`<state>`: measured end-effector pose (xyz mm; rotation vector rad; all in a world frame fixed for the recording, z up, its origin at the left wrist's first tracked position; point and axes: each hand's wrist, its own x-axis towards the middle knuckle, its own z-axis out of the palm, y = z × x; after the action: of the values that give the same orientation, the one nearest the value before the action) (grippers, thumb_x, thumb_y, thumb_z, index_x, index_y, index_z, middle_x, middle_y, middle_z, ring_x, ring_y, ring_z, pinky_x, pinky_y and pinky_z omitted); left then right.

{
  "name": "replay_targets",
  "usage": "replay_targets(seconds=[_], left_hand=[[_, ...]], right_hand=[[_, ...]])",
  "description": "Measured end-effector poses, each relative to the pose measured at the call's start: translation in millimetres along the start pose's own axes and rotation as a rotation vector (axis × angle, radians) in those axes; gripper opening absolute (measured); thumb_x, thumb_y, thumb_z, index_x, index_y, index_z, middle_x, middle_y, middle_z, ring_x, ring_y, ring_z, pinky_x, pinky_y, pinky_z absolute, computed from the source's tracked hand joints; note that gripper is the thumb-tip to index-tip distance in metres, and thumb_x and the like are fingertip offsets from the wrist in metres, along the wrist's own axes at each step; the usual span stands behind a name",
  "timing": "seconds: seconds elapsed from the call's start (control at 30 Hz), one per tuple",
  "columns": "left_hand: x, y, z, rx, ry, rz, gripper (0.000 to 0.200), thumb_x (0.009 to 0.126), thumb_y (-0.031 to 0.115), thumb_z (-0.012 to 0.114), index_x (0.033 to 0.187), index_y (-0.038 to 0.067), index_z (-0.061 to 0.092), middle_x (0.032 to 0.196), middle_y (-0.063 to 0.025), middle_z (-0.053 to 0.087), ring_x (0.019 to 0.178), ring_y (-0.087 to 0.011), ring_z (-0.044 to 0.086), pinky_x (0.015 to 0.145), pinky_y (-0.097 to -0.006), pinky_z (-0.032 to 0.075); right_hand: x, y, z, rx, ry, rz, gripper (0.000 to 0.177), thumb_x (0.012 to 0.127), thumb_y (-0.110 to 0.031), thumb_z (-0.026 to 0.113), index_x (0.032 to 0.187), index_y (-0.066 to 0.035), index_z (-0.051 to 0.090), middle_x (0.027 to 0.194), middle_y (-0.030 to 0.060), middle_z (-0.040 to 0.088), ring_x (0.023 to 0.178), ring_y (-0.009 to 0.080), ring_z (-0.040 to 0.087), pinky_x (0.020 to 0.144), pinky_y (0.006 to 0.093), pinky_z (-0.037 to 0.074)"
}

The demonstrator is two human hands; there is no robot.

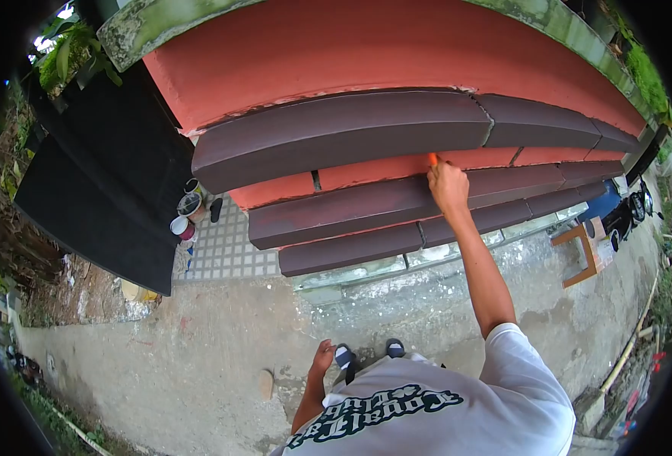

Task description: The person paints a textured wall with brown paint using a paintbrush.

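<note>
My right hand [448, 186] is raised against the wall, closed around a small tool with an orange handle [432, 159]. Its tip touches the red band between two dark brown bands [343, 129] of the wall. The tool's working end is hidden by my fingers. My left hand [324, 356] hangs low beside my body with fingers loosely curled and nothing in it, above the concrete ground [199, 342]. I wear a white shirt with dark lettering [435, 403] and sandals [343, 355].
Several paint cans [189, 204] stand on a tiled strip at the foot of the wall, left. A black gate panel [108, 182] is beside them. A small wooden stool [581, 254] stands to the right, with shoes behind it.
</note>
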<state>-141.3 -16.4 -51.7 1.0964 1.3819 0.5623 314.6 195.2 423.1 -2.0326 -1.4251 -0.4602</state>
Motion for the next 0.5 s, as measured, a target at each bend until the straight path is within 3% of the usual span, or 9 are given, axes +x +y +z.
replay_targets(seconds=[0.1, 0.17, 0.23, 0.33, 0.37, 0.5], left_hand=[[-25.8, 64.3, 14.8, -0.073, -0.191, -0.271, 0.042, 0.096, 0.029, 0.061, 0.137, 0.019, 0.056, 0.126, -0.0048, 0.066, 0.106, -0.0252, 0.067, 0.083, -0.044, 0.051], [-34.6, 75.9, 19.0, -0.098, -0.246, -0.296, 0.036, 0.097, 0.029, 0.063, 0.132, 0.018, 0.061, 0.115, -0.0038, 0.069, 0.097, -0.0204, 0.068, 0.078, -0.0403, 0.052], [-36.6, 72.3, 26.8, -0.109, -0.259, -0.319, 0.034, 0.097, 0.031, 0.063, 0.128, 0.018, 0.064, 0.11, -0.0025, 0.071, 0.093, -0.0186, 0.069, 0.075, -0.0388, 0.052], [-47.5, 50.1, 38.8, -0.086, -0.219, -0.361, 0.034, 0.096, 0.034, 0.062, 0.126, 0.018, 0.064, 0.11, -0.0007, 0.071, 0.093, -0.02, 0.068, 0.073, -0.0397, 0.051], [-51.7, 43.1, 41.1, -0.069, -0.206, -0.37, 0.034, 0.096, 0.034, 0.062, 0.125, 0.018, 0.064, 0.11, -0.0005, 0.071, 0.093, -0.0204, 0.068, 0.073, -0.0401, 0.05], [-66.1, 14.7, 47.4, -0.149, -0.092, -0.425, 0.033, 0.094, 0.036, 0.061, 0.122, 0.018, 0.064, 0.109, -0.0017, 0.071, 0.091, -0.0221, 0.067, 0.073, -0.0407, 0.05]], right_hand=[[-2.2, -21.2, 15.0, -0.013, -0.072, -0.092, 0.015, 0.089, -0.021, 0.068, 0.086, -0.007, 0.071, 0.07, 0.0189, 0.07, 0.067, 0.0375, 0.072, 0.06, 0.0485, 0.06], [-14.6, -57.5, 36.9, 0.011, -0.069, -0.17, 0.016, 0.089, -0.02, 0.067, 0.088, -0.004, 0.071, 0.076, 0.0196, 0.071, 0.067, 0.0367, 0.073, 0.06, 0.0473, 0.061], [-19.7, -96.3, 28.7, 0.217, -0.162, -0.153, 0.017, 0.088, -0.02, 0.067, 0.093, -0.004, 0.071, 0.075, 0.0218, 0.07, 0.069, 0.0402, 0.072, 0.062, 0.0487, 0.061], [-23.1, -117.1, 32.3, 0.676, -0.252, 0.002, 0.028, 0.09, -0.027, 0.069, 0.088, 0.0, 0.073, 0.073, 0.0257, 0.068, 0.076, 0.0463, 0.069, 0.071, 0.0526, 0.056], [-21.7, -116.6, 25.2, 0.789, -0.295, 0.057, 0.03, 0.09, -0.029, 0.069, 0.086, 0.001, 0.073, 0.074, 0.0257, 0.068, 0.078, 0.0461, 0.069, 0.073, 0.0524, 0.056], [-10.7, -32.9, 33.2, 0.689, -0.223, 0.126, 0.035, 0.09, -0.031, 0.069, 0.085, 0.003, 0.072, 0.079, 0.0261, 0.069, 0.083, 0.0444, 0.07, 0.072, 0.0509, 0.055]])
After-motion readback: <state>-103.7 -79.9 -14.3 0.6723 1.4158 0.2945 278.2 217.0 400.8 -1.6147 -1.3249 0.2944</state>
